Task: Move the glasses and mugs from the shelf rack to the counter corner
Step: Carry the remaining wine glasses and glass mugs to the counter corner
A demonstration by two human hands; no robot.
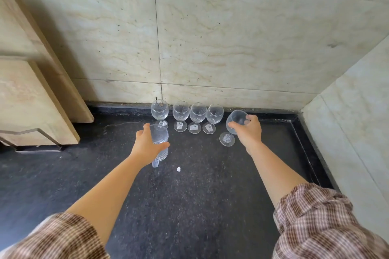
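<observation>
Black speckled counter (pixel 189 206), beige stone wall (pixel 231 38) behind, side wall (pixel 357 132) at right, forming the corner. 4 empty wine glasses in a row along the back wall, all upright: glass 1 (pixel 159 110), glass 2 (pixel 180 112), glass 3 (pixel 197 114), glass 4 (pixel 214 114). Pale labels on their feet. Glasses 2, 3 and 4 close together, bowls nearly touching; glass 1 a bit apart at left.

Left hand (pixel 147 145) wrapped around a clear mug (pixel 160 143), fingers curled over the rim side, thumb across the front. Mug just in front of glass 1, handle pointing toward the camera below the hand. Cannot tell if the mug base sits on the counter or hangs just above it.

Right hand (pixel 248 132) holding a 5th glass (pixel 236 122) by the bowl, fingers on the far side, thumb on the near side. Glass tilted, bowl leaning right, foot low and to the left near the counter; contact with the surface unclear. Placed right of glass 4, near the corner.

Checked brown sleeves (pixel 315 223) pushed up on both forearms. Small white speck (pixel 178 169) on the counter between the arms. Beige stone slabs (pixel 31 90) leaning at far left, metal bracket (pixel 37 141) below them.
</observation>
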